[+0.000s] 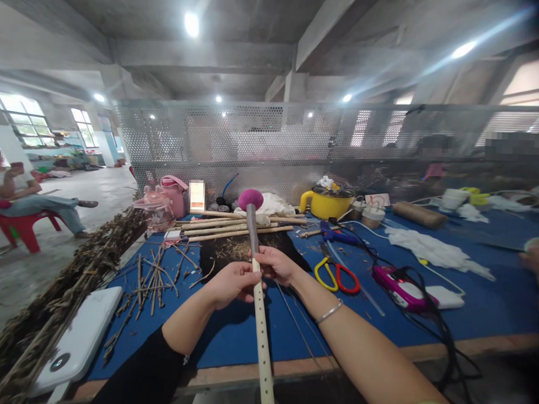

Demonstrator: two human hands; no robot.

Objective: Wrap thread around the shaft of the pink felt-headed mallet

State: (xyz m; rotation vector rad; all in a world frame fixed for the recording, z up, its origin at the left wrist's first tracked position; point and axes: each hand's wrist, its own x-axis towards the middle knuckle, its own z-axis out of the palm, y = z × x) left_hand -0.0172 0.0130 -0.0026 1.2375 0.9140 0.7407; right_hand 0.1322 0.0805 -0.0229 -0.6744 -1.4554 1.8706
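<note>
My left hand (231,283) and my right hand (274,264) both grip a pale bamboo flute (260,325) with a row of holes, held upright over the blue table (491,310). Its lower end runs off the bottom of the view. A grey rod (252,225) with a round magenta pad on top (251,198) sticks out of the flute's upper end, just above my fingers. My left fingers are wrapped round the flute from the left. From the right, my right fingers pinch it near the top.
Yellow-and-red scissors (335,275) lie right of my hands. Bamboo sticks (237,227) lie behind, twigs (152,280) to the left, a white power bank (81,340) at the near left. A yellow pot (326,202), pink jug (175,196) and magenta device (401,287) with cables stand around. A person sits far left.
</note>
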